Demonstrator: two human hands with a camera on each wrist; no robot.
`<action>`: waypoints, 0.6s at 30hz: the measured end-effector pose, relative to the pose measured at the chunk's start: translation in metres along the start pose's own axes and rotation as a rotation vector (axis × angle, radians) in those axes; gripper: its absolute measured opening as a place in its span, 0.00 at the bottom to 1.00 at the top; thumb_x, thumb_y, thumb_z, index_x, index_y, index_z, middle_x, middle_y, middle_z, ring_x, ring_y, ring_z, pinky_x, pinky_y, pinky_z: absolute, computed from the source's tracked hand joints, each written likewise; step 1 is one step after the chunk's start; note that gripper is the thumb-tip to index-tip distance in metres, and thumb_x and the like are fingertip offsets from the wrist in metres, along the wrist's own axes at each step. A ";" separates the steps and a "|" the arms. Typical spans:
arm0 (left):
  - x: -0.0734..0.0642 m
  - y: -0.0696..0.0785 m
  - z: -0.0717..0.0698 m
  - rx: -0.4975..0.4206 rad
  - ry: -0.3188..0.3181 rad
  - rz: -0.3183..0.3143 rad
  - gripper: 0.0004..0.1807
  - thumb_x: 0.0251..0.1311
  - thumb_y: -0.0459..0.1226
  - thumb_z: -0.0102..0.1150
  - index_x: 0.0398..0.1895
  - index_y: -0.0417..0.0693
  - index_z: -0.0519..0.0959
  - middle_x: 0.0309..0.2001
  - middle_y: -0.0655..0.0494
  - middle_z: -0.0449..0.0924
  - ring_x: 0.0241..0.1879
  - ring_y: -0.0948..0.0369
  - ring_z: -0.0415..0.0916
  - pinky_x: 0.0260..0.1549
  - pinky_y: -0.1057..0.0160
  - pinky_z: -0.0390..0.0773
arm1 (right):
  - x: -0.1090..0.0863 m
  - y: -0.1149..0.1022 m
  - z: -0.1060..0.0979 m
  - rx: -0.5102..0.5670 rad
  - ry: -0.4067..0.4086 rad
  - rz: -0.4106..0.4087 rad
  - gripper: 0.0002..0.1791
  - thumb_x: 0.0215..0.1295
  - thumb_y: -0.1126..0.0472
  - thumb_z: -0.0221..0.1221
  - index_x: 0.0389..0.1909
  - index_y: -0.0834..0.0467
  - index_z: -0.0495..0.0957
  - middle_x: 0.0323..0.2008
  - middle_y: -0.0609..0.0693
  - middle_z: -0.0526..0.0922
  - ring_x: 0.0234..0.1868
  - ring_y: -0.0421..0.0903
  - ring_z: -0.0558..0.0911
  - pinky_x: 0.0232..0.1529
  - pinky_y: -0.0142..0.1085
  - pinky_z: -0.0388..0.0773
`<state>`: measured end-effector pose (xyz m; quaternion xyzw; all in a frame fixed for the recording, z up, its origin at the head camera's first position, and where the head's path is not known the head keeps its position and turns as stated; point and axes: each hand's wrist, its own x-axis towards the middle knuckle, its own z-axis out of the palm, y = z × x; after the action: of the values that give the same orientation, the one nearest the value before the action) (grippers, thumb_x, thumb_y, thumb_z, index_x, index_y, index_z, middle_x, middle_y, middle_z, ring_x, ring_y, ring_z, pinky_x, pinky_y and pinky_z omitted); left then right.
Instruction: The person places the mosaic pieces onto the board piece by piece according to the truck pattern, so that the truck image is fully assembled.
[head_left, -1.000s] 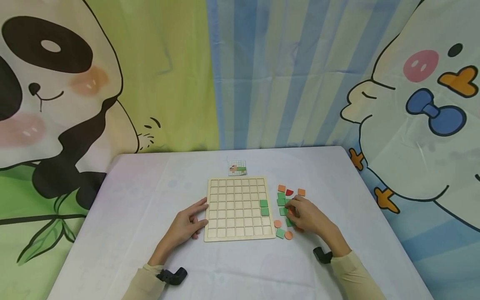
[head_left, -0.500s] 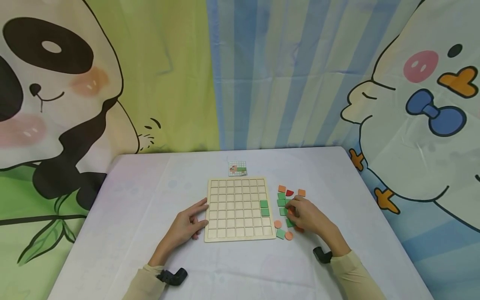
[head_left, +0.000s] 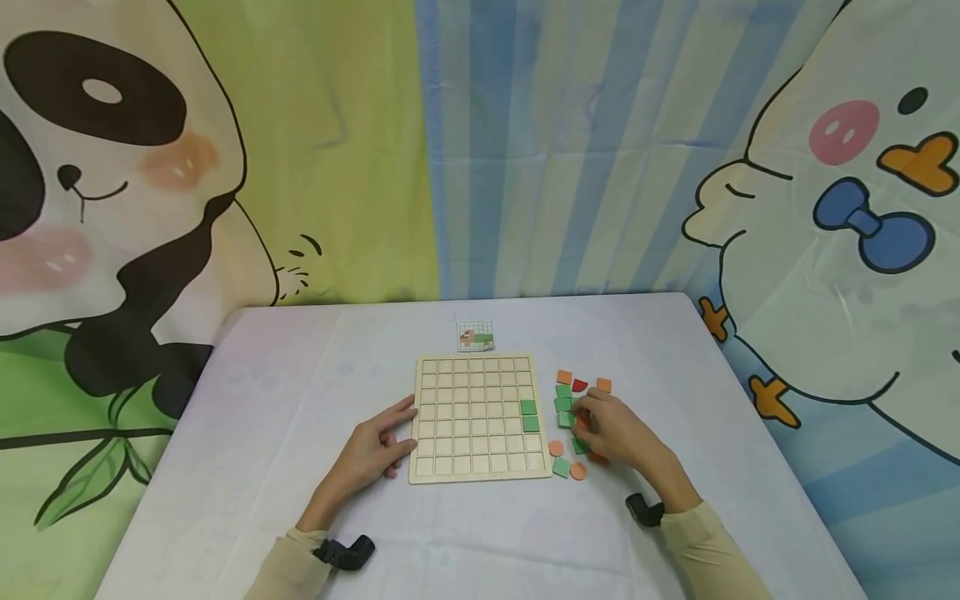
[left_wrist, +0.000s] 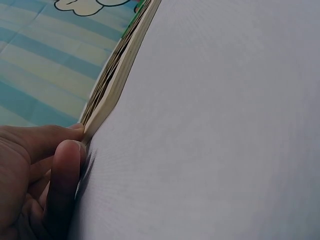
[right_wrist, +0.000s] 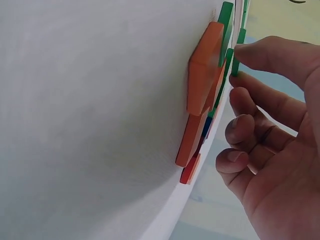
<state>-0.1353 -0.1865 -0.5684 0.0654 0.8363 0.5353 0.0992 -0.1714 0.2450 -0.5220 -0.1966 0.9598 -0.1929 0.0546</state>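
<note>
In the head view, a pale wooden grid board lies flat on the table, with two green square tiles set in its right column. My left hand touches the board's left edge with spread thumb and finger. To the board's right, my right hand is over a loose group of green, orange and red tiles and covers some of them. The right wrist view shows its thumb and index finger pinching a green square tile by its edges. Orange tiles lie just beside that hand.
Behind the board lies a small printed picture card. Two orange round tiles and a green square are near the board's lower right corner. Orange squares and a red piece lie at the group's far end.
One green square at my right fingertips has shifted slightly away from me, closer to the green tile beyond it. Both hands stay almost where they were, and the board has not moved.
</note>
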 end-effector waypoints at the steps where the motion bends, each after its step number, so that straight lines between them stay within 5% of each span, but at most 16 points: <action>1: 0.000 0.000 0.000 -0.001 0.000 0.000 0.34 0.66 0.32 0.71 0.76 0.46 0.74 0.82 0.61 0.64 0.15 0.63 0.75 0.15 0.61 0.82 | 0.001 0.000 0.000 0.003 0.003 -0.001 0.12 0.64 0.61 0.72 0.47 0.58 0.87 0.36 0.44 0.79 0.36 0.40 0.74 0.36 0.30 0.75; 18: -0.001 0.000 0.000 -0.017 -0.003 0.000 0.34 0.66 0.32 0.71 0.76 0.46 0.74 0.82 0.61 0.64 0.16 0.63 0.75 0.15 0.61 0.83 | 0.012 -0.022 0.004 0.042 0.003 -0.100 0.12 0.67 0.60 0.70 0.49 0.58 0.86 0.45 0.47 0.84 0.40 0.39 0.78 0.43 0.35 0.81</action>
<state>-0.1347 -0.1865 -0.5681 0.0652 0.8314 0.5424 0.1012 -0.1739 0.2201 -0.5171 -0.2426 0.9446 -0.2160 0.0477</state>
